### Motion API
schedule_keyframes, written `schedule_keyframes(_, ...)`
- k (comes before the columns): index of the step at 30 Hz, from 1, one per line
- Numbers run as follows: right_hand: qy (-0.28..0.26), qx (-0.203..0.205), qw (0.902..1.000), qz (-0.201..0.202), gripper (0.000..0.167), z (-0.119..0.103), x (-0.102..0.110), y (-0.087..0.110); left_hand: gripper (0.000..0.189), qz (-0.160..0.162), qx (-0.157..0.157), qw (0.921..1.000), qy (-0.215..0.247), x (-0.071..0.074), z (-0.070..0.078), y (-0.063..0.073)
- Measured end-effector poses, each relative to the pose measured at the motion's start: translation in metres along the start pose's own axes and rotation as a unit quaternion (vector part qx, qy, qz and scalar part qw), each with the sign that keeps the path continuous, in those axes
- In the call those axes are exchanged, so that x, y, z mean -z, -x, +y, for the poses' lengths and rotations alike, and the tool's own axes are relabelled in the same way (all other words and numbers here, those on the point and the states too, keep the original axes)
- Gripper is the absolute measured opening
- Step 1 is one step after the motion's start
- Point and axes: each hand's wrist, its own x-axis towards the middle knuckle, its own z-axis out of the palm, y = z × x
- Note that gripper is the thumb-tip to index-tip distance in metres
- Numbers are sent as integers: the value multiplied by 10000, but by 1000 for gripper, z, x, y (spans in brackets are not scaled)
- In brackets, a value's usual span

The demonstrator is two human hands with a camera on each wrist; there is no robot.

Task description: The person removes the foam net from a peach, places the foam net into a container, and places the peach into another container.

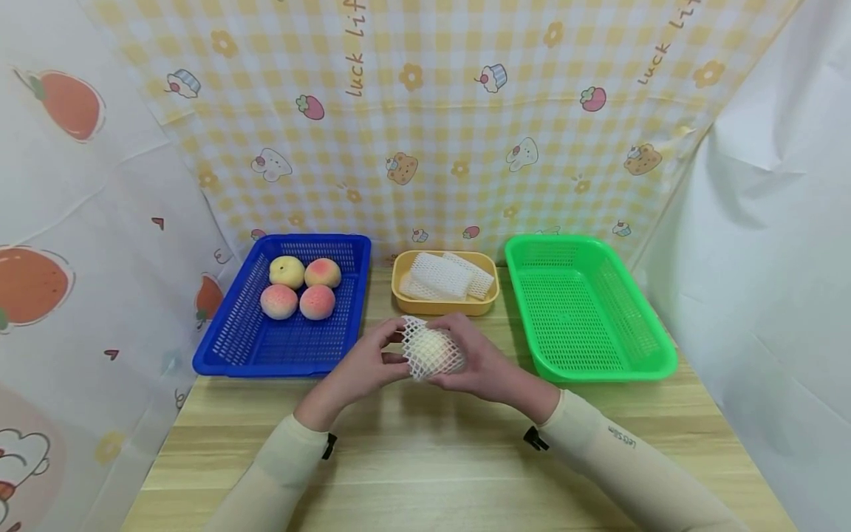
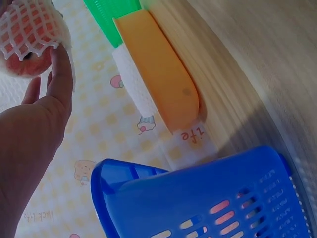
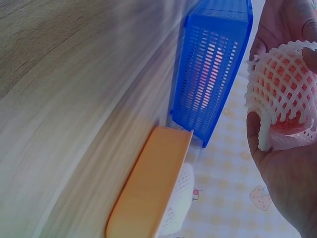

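Above the table in the head view, a peach [image 1: 435, 350] sits inside a white foam net sleeve [image 1: 414, 346]. My right hand [image 1: 484, 363] grips the sleeved peach from the right, its fingers and thumb curved around it. On the other side, my left hand [image 1: 374, 360] pinches the rim of the sleeve between thumb and fingers. In the left wrist view, reddish peach skin [image 2: 28, 66] shows below the net's edge. The right wrist view has the foam net [image 3: 277, 82] stretched over the fruit, with both hands touching it.
A blue basket [image 1: 219, 357] at the left holds several peaches [image 1: 317, 302]. Behind the hands, a yellow tray [image 1: 444, 307] contains more white foam nets [image 1: 440, 275]. A green basket [image 1: 565, 318] stands at the right. Patterned cloth [image 1: 459, 148] hangs behind the wooden table [image 1: 425, 473].
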Motion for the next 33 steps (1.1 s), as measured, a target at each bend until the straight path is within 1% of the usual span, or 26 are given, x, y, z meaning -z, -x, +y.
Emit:
schedule_keyframes(4, -46, -20, 10000, -1, 83, -5, -1, -2, 67, -149, -15, 9999, 42, -2, -2, -1)
schedule_keyframes(8, -171, -7, 9998, 30, 83, -6, -3, -4, 70, -184, -45, 9998, 45, -4, -3, -2)
schedule_keyframes(13, -199, 79, 9998, 59, 81, -5, -6, -5, 70, -104, 20, 9999, -6, -7, -4, -3)
schedule_keyframes(18, -120, 128, 9998, 69, 80, -5, -7, -6, 71, -24, 70, 10000, 56, -10, -3, -2)
schedule_keyframes(26, -108, 218, 9996, 149, 80, -8, -7, -7, 73, -2, -122, 9998, 123, -10, -4, -2)
schedule_keyframes(33, -17, 358, 9988, 333, 78, -10, -6, -7, 72, 138, -214, 9996, -132, -9, -5, -2)
